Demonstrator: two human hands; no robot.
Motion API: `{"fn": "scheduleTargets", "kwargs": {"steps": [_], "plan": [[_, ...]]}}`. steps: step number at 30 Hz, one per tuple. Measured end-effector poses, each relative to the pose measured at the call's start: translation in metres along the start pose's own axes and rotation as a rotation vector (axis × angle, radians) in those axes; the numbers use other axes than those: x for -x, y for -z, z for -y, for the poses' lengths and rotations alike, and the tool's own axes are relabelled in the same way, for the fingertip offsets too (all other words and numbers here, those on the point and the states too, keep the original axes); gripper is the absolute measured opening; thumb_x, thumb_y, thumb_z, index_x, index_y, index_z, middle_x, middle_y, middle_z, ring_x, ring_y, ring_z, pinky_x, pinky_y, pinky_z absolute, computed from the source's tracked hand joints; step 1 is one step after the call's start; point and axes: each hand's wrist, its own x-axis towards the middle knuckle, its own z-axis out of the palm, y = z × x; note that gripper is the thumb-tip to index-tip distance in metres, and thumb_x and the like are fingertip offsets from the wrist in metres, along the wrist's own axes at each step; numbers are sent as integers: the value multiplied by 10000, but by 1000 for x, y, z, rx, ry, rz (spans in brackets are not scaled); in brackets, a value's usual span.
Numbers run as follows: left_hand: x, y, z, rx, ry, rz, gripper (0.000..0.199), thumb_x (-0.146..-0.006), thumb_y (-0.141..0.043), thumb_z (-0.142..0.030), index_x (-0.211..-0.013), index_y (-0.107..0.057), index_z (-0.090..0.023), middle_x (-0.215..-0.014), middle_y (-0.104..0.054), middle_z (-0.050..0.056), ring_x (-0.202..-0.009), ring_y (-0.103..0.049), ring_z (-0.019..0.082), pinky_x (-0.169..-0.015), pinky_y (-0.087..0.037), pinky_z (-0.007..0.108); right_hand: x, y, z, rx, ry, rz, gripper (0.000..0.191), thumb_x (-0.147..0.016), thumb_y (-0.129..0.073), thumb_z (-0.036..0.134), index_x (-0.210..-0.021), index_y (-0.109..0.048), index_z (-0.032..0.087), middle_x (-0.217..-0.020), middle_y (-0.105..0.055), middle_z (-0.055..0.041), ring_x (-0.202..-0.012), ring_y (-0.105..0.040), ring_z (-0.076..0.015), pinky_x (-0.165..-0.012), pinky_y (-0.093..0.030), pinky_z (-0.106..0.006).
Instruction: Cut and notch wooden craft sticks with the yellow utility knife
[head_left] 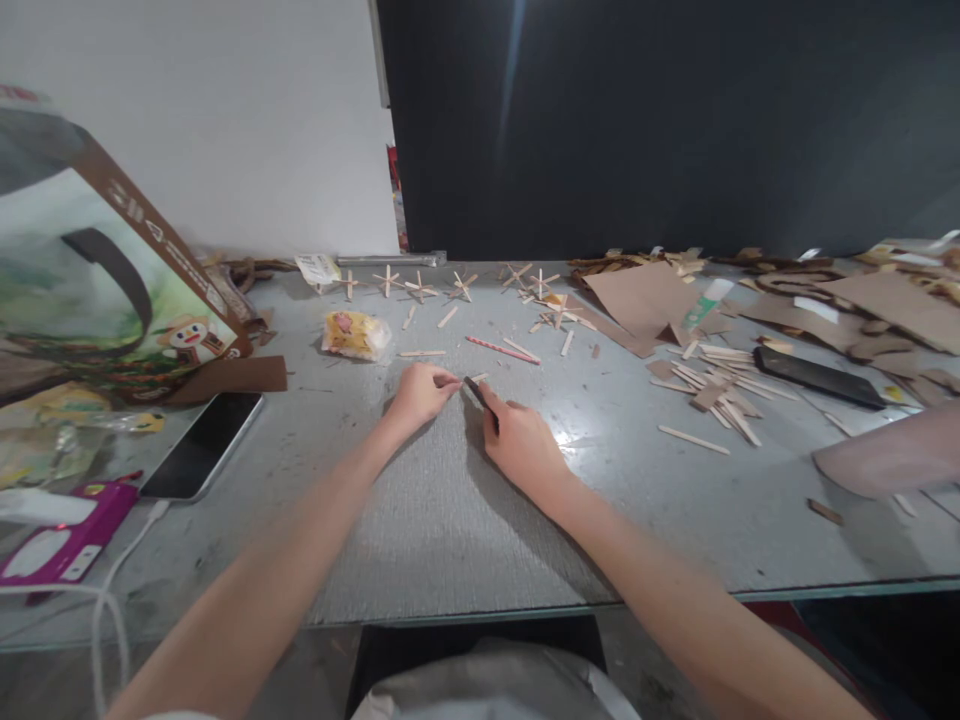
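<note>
My left hand (421,394) is closed in a pinch just left of the table's middle. A thin wooden stick (478,378) shows beyond its fingertips, partly hidden. My right hand (526,442) is closed around a small dark knife (472,388), the index finger stretched along its back. The knife's tip points up and left, towards the left fingertips and the stick. Just past the hands lie a red-striped straw (501,349) and another wooden stick (421,353). Several star-shaped pieces of crossed sticks, such as this stick star (388,281), stand along the back.
Left are a yellow packet (355,336), a phone (204,446), a magenta device (69,530) with a white cable and a large printed box (112,260). Right lie a stick pile (720,390), cardboard pieces (637,300), a glue stick (707,304), a black object (817,377) and a pinkish cylinder (892,450).
</note>
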Motion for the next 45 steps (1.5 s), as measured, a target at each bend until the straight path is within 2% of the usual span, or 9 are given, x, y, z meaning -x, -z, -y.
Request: {"fn": "scheduleTargets", "kwargs": {"steps": [25, 35, 45], "plan": [[-1, -1, 2, 12, 13, 10, 88, -857, -766, -180, -838, -842, -219, -922, -837, 87, -868, -753, 241, -833, -553, 352, -1, -5, -3, -11, 22, -29, 590, -1030, -394, 221, -1612, -487, 199, -906, -760, -129, -680, -674, -219, -627, -396, -299], [3, -4, 0, -70, -73, -16, 122, -900, -734, -155, -903, -848, -198, -906, -756, 83, -859, -685, 229, -874, -522, 355, 4, 2, 7, 61, -30, 68, 605, -1057, -393, 217, -1662, -403, 228, -1024, -756, -145, -820, -740, -266, -691, -467, -330], [-2, -7, 2, -112, -108, -16, 156, -904, -715, -125, -818, -823, -198, -821, -703, 51, -836, -649, 213, -853, -491, 326, 0, 6, 14, 169, 7, 113, 658, -1036, -447, 202, -1681, -324, 154, -1070, -761, -191, -937, -772, -307, -760, -537, -353]]}}
